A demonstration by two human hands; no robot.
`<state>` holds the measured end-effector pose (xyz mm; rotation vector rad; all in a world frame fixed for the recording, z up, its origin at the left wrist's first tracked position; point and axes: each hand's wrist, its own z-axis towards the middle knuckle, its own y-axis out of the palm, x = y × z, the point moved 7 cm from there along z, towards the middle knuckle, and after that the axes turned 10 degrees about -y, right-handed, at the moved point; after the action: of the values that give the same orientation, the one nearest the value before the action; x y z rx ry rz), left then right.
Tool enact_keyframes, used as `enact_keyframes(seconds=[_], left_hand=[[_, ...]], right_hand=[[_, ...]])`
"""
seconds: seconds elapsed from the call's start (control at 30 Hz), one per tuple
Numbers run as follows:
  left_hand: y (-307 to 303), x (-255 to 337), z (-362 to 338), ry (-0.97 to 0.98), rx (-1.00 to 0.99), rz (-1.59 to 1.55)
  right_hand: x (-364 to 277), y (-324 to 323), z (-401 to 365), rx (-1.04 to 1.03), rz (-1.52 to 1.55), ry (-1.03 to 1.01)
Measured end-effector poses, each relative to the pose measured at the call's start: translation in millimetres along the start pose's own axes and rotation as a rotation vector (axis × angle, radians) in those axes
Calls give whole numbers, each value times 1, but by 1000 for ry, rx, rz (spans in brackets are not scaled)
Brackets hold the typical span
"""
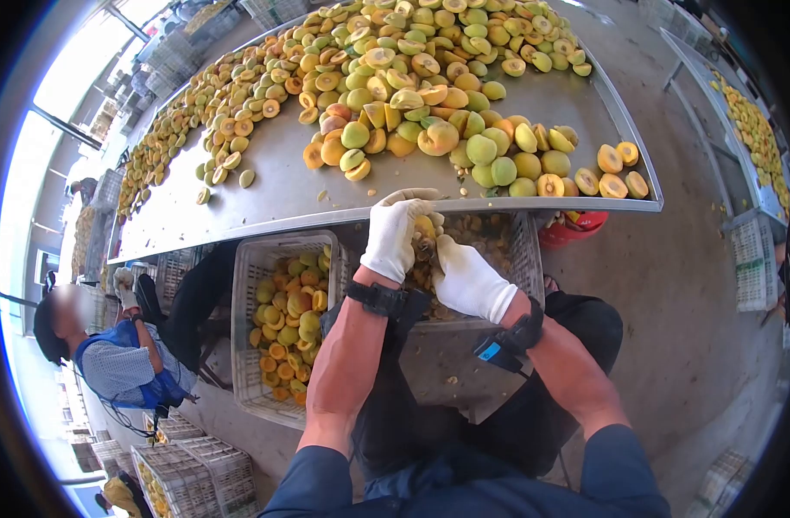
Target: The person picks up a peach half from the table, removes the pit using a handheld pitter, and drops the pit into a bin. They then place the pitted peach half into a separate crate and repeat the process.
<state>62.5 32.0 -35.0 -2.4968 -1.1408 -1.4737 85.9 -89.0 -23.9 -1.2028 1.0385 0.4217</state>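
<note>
My left hand (393,235), in a white glove, is closed around a yellow peach piece (425,228) just below the table's front edge. My right hand (472,278), also gloved, meets it from the right with its fingers pressed together at the fruit. What those fingers grip is too small to make out. Beneath both hands stands a crate (528,259) with brownish pits and scraps inside. On the metal table (295,190) above lie whole and halved peaches (438,136) in a large heap.
A white crate (244,345) of peach halves stands left of my legs. A red bucket (576,226) sits under the table's right end. A seated co-worker (136,363) is at the left. Stacked crates (196,470) stand lower left; another fruit table (727,104) is at right.
</note>
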Motion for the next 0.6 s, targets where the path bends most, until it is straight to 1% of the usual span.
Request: enact_keyframes(seconds=[0.07,0.1,0.17,0.2,0.23,0.27,0.3,0.33,0.37,0.4,0.43,0.47,0.5,0.57,0.6], left_hand=[[-1,4,-7,124,73,-46],[2,2,-8,127,71,-43],[3,5,-15,245,87,-157],[4,4,-15,245,88,-153],[4,4,-16,293,84,-187],[4,7,-17,341,80,-221],[5,7,-17,342,78,-216],[5,10,-19,401,87,-217],[6,13,-22,460,94,-217],[8,15,-21,458,90,-208],[10,19,-24,499,69,-204],[11,22,-26,539,50,-202],[11,23,-27,536,52,-199],[18,27,-25,519,-30,-130],[16,30,-25,519,-30,-130]], right_hand=[[4,4,-1,29,47,-23],[2,3,0,56,94,-48],[-1,1,-1,46,93,-39],[-2,1,-2,35,92,-28],[-1,1,-2,38,94,-29],[-1,1,-2,57,122,-51],[-1,1,-1,75,150,-74],[2,3,0,79,155,-73],[2,3,1,104,179,-121],[1,2,2,131,203,-169],[2,1,2,139,210,-167],[1,0,3,134,236,-203],[0,-1,2,124,259,-239],[2,-2,1,82,324,-206],[2,-2,1,41,385,-175]])
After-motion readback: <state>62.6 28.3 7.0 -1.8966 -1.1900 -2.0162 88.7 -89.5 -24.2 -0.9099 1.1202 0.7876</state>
